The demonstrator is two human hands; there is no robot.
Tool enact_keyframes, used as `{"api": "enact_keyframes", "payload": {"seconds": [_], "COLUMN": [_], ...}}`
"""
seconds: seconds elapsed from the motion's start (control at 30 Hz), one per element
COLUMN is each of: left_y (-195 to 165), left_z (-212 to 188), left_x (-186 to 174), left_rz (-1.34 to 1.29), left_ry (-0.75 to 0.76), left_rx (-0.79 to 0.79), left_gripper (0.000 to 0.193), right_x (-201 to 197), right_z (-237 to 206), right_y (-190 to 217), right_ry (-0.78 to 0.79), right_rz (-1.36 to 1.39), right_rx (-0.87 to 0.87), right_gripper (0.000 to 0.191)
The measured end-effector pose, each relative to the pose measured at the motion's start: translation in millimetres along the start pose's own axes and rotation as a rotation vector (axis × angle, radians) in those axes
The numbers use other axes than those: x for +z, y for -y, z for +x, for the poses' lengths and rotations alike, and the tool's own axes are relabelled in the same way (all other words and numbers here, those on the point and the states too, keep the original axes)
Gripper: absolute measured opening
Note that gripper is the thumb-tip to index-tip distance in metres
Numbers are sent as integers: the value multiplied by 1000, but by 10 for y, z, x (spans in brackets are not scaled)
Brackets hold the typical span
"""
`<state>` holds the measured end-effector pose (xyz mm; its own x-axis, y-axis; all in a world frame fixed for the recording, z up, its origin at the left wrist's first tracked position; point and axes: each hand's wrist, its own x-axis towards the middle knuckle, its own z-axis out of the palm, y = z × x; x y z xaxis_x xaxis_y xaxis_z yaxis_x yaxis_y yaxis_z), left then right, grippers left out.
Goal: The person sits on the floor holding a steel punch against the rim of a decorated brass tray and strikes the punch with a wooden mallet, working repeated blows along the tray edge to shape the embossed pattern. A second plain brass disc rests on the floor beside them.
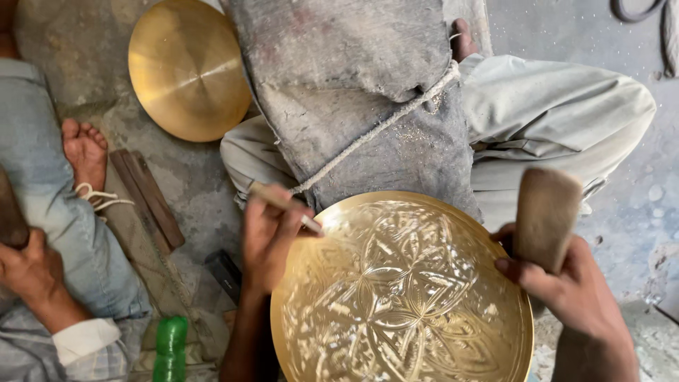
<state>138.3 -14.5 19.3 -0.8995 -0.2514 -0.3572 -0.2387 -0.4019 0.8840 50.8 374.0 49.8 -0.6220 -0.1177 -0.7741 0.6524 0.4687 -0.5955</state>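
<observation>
your left hand (pixel 267 237) is closed around a thin chisel (pixel 285 206), whose tip touches the upper left rim of the engraved brass plate (pixel 402 290). the chisel's long axis runs from upper left down to lower right, pointing in to the plate. your right hand (pixel 566 286) is closed on a wooden mallet (pixel 545 216), held upright just beside the plate's right edge. the plate lies near you, against the grey cloth (pixel 353 92) over your legs. left of it there is little room: a co-worker's hand (pixel 28 272), a green bottle (pixel 170 348). farther, a plain brass disc (pixel 187 67) lies on the floor (pixel 85 42).
</observation>
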Motion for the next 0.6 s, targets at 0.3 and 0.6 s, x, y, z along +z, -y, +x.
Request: {"api": "enact_keyframes", "payload": {"seconds": [0.3, 0.6], "left_y": [-514, 45], "left_z": [733, 1195], "left_x": [503, 1294], "left_rz": [574, 848], "left_ry": [476, 814], "left_rx": [12, 356], "left_gripper": [22, 36], "right_x": [-243, -537], "right_z": [-118, -98], "right_y": [298, 387], "right_ry": [-128, -214], "right_rz": [-137, -403], "right_rx": [-179, -224], "right_gripper": [52, 54]}}
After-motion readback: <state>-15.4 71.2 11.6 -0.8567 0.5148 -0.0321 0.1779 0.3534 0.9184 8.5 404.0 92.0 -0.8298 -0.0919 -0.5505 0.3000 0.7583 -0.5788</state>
